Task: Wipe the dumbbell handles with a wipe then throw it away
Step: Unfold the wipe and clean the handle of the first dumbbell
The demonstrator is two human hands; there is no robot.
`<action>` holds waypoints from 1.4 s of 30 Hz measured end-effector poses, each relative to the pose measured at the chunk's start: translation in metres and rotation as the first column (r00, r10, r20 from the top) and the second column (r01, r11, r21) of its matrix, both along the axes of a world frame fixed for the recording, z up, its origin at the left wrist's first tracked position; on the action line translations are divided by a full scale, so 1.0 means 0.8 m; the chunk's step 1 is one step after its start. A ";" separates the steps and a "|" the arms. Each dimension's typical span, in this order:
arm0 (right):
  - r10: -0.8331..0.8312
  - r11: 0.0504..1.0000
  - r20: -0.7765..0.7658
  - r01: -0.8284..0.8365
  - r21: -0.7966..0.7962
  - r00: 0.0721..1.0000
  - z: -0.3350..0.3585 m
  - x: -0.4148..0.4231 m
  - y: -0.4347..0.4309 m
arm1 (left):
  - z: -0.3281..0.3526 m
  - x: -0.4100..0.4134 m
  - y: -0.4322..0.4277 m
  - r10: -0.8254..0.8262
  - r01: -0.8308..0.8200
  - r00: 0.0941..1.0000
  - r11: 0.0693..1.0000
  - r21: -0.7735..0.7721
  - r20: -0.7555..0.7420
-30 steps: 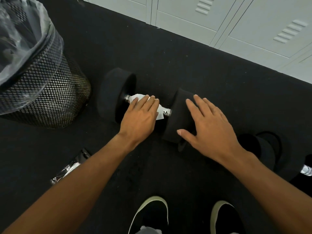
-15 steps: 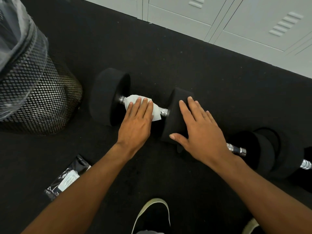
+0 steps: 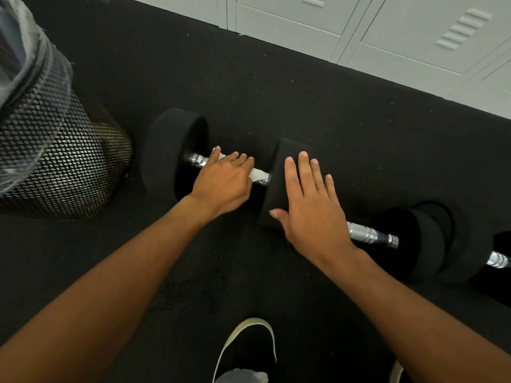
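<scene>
Left hand (image 3: 221, 183) lies flat, fingers straight, pressing the wipe (image 3: 256, 174) onto the dumbbell handle (image 3: 197, 160); right hand (image 3: 309, 205), equally flat, steadies the weight (image 3: 279, 161) at 3 o'clock. Recommend curling the wipe round the handle, as a flat pass likely misses the underside. Bin (image 3: 63, 161) stands at 9 o'clock.

The round-ended black dumbbell (image 3: 166, 150) in the middle is matt black on both weights, with a shiny chrome handle (image 3: 199, 160) between them. The crumpled paper wipe (image 3: 258, 175) on that handle is white. On the left, the wire mesh waste bin (image 3: 69, 161) is black in a diamond lattice, lined with a cloudy grey plastic bag (image 3: 25, 64). The rubber floor mat (image 3: 249, 92) is black with sparse pale flecks. The far metal lockers (image 3: 401, 29) are pale grey-green with rows of slits. On the right, a second dumbbell (image 3: 425, 241) is black with a ribbed chrome bar. Near, a black shoe (image 3: 249, 352) has a cream sole edge.
</scene>
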State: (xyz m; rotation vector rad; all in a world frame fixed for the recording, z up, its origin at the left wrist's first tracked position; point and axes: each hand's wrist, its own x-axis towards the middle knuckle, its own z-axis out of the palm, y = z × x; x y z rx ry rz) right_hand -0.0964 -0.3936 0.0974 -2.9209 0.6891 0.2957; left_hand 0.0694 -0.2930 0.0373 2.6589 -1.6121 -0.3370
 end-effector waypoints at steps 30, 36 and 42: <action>0.031 0.998 0.006 -0.031 0.059 0.999 0.003 0.005 -0.007 | 0.014 -0.027 0.007 -0.089 0.084 0.996 0.986 0.143 0.028; 0.028 0.998 0.017 -0.029 0.062 0.999 0.001 0.004 -0.006 | -0.009 -0.052 0.045 -0.110 0.104 0.988 0.992 0.066 0.106; 0.034 0.997 0.011 -0.034 0.065 0.999 0.001 0.005 -0.009 | 0.010 -0.023 0.013 -0.128 0.128 0.992 0.992 0.023 0.004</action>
